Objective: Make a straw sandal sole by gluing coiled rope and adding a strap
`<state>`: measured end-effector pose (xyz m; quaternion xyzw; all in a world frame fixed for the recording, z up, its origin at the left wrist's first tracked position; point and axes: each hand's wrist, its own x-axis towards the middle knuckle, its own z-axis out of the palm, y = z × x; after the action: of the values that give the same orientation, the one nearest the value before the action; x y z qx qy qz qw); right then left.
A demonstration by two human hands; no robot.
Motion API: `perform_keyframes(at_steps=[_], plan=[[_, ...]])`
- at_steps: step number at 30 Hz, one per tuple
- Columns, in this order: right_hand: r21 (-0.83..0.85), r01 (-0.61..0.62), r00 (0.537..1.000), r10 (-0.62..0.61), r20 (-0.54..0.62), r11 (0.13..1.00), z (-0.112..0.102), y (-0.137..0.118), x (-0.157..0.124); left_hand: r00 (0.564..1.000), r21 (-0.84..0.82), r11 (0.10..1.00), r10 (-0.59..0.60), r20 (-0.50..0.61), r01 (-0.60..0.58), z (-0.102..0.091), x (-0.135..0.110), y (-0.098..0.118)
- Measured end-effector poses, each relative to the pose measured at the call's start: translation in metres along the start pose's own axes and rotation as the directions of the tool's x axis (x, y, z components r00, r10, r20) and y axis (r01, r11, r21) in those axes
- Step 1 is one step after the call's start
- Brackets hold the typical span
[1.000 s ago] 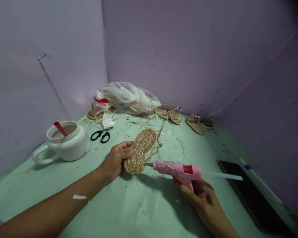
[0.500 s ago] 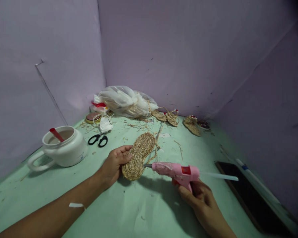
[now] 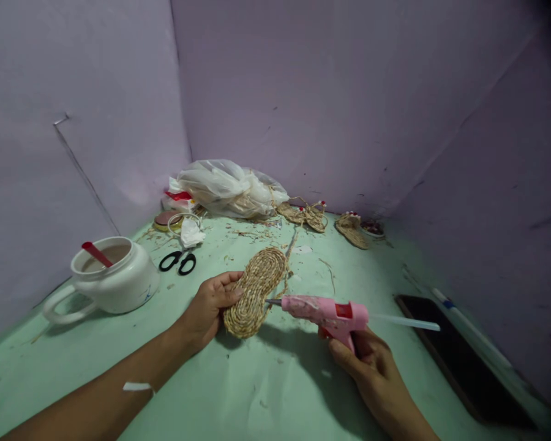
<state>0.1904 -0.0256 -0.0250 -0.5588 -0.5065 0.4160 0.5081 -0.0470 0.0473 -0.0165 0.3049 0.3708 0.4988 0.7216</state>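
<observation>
My left hand (image 3: 213,306) pinches the left edge of a sole of coiled braided straw (image 3: 257,291), tilted above the green table. From the sole's right side a loose straw cord (image 3: 292,245) runs back toward the small sandals. In my right hand (image 3: 371,370) is a pink glue gun (image 3: 324,311), my fingers wrapped round its handle. Its metal nozzle points left and meets the sole's right edge near the narrow middle; whether glue comes out I cannot tell. A clear glue stick (image 3: 406,321) sticks out of the gun's back.
A white mug (image 3: 133,282) with a red stick in it and black-handled scissors (image 3: 178,262) are at left. Behind lie a plastic bag (image 3: 229,187), small straw sandals (image 3: 351,230) and a dish of beads (image 3: 371,228). A dark phone (image 3: 463,361) and a pen (image 3: 471,324) lie at right.
The nozzle has moved slightly up along the sole's right edge. The view has shifted a little, so the background sits farther left. Both hands keep their holds.
</observation>
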Motion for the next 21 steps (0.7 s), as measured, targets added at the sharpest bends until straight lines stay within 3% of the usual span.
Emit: perform_keyframes(at_steps=[10, 16, 21], plan=[[0.017, 0.004, 0.995, -0.003, -0.103, 1.000, 0.0031, 0.0008, -0.0019, 1.000, 0.022, 1.000, -0.018, -0.025, 0.018, 0.0019, -0.0012, 0.0009], [-0.044, 0.028, 0.999, -0.029, -0.016, 0.999, -0.0019, -0.0009, 0.0019, 0.999, 0.029, 0.999, -0.026, -0.036, 0.027, 0.0000, -0.0014, 0.0001], [-0.058, 0.043, 0.997, -0.047, -0.068, 0.997, -0.0003, -0.0021, 0.0017, 0.999, 0.030, 0.999, -0.023, -0.037, 0.024, 0.0007, -0.0014, 0.0001]])
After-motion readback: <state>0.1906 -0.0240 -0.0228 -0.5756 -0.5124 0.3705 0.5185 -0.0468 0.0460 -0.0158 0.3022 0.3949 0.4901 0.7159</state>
